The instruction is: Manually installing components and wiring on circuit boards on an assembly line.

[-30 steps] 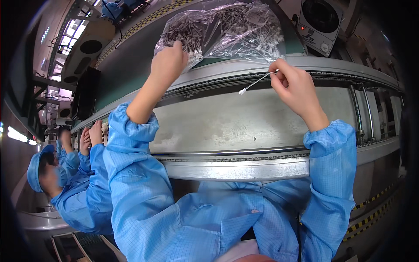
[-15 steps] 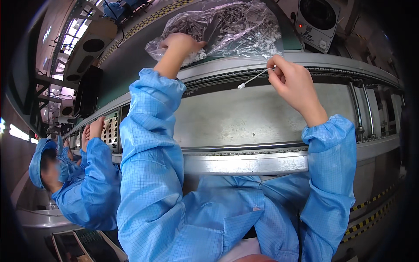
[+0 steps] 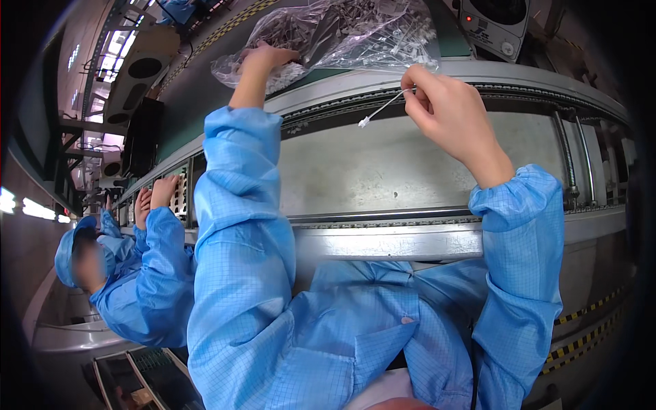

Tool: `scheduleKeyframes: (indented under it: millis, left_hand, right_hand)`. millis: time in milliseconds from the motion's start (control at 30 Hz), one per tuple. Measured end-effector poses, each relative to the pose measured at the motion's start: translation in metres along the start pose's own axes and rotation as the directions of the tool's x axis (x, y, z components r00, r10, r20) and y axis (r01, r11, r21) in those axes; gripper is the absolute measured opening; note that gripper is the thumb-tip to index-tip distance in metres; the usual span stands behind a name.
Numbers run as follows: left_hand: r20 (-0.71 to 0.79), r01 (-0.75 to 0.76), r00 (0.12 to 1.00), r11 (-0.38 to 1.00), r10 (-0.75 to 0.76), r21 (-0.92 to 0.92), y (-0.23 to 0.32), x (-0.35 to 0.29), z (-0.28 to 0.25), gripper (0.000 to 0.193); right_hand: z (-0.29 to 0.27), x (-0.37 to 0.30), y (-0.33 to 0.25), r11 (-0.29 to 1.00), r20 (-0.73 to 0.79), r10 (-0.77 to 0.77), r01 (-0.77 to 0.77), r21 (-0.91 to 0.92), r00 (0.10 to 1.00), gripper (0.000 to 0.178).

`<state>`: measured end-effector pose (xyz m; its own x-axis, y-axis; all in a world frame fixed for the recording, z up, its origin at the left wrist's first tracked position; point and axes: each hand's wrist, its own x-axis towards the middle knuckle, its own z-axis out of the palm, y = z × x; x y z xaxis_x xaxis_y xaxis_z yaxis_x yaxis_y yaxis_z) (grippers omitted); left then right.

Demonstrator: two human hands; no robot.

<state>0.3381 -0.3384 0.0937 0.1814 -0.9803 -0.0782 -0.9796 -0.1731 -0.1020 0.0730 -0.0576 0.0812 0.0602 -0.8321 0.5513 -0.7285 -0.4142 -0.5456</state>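
Pinched in my right hand (image 3: 451,116) is a short thin wire lead (image 3: 383,106) with a small white connector (image 3: 363,122). The connector end hangs down to the left, over the conveyor's inner edge. At the far left of the line, my left hand (image 3: 265,57) reaches into a clear plastic bag (image 3: 403,63). Many wire leads with white connectors fill that bag. The left thumb points right across the leads; the other fingers are mostly hidden, so what they touch cannot be made out.
A metal conveyor (image 3: 362,171) with chain rails runs across in front of me. Behind it lies a green surface (image 3: 195,96) under the bag. A fan-like box (image 3: 495,31) with a red light stands far right. At left, a co-worker's sleeve (image 3: 160,273) is close to my left arm.
The whole view has shifted slightly, with the bag now higher and further left in it. The wire lead stays in my right hand. The co-worker's hands have moved a little.
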Motion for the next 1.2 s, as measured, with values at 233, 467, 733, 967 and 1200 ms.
scheduleKeyframes:
  millis: [233, 467, 733, 967, 1200]
  left_hand:
    - [-0.184, -0.125, 0.976, 0.992, 0.118, -0.026, -0.028, -0.003, -0.012, 0.099]
    - [-0.34, -0.273, 0.919, 0.942, 0.197, -0.192, -0.05, -0.013, 0.002, 0.093]
    - [-0.153, -0.175, 0.977, 0.972, 0.152, -0.154, -0.029, -0.02, 0.001, 0.092]
    - [-0.222, -0.044, 0.975, 0.995, 0.023, -0.089, -0.001, 0.011, -0.012, 0.073]
    - [-0.234, 0.015, 0.972, 0.997, -0.031, -0.07, 0.0, 0.045, -0.009, 0.07]
  right_hand:
    - [-0.002, 0.002, -0.001, 1.0, -0.044, -0.011, 0.011, 0.009, 0.999, 0.008]
    - [-0.001, -0.001, -0.002, 0.999, -0.042, -0.046, 0.046, 0.002, 0.998, 0.009]
    - [0.0, -0.004, 0.004, 0.999, 0.007, 0.027, -0.027, -0.026, 1.0, 0.01]
    - [-0.001, -0.002, 0.004, 0.997, 0.051, 0.078, -0.076, -0.034, 0.996, 0.01]
    - [0.013, 0.025, 0.015, 0.966, -0.051, 0.113, -0.098, 0.239, 0.992, 0.011]
